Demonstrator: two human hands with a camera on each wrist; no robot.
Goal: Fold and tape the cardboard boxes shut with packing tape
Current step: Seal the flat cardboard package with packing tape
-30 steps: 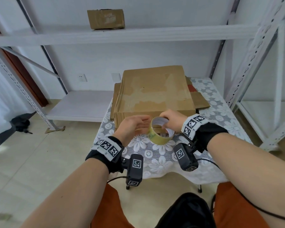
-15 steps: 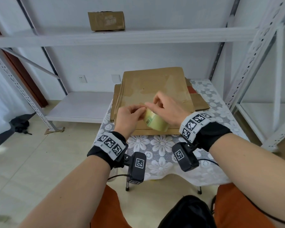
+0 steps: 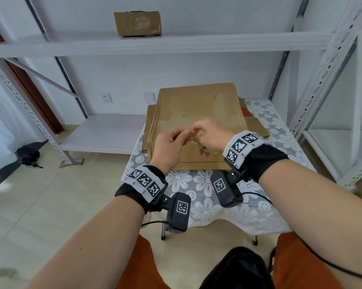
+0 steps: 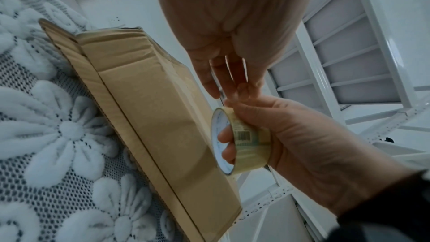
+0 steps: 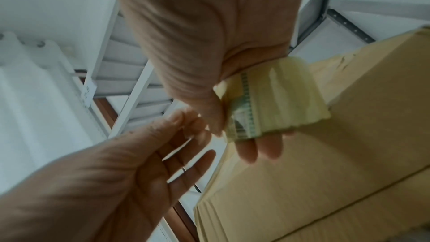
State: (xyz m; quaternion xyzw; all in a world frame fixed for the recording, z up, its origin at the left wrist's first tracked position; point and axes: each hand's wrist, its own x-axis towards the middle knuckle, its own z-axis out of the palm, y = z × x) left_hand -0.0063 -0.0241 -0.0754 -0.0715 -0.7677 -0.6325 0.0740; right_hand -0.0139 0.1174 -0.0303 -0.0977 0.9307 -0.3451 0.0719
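While its fingers curl through the core of the tape roll [image 4: 242, 143] and clamp it, the right hand [image 3: 211, 135] hovers above the flattened cardboard boxes [image 3: 196, 113], thumb up at the roll's rim. Beside it, the left hand [image 3: 171, 142] brings thumb and forefinger together at that rim (whether they pinch a tape end cannot be told), its other fingers [image 5: 190, 165] loosely spread. Half a second earlier both hands sat lower and nearer the stack's front edge on the lace-covered table [image 3: 196, 195]; they have since lifted.
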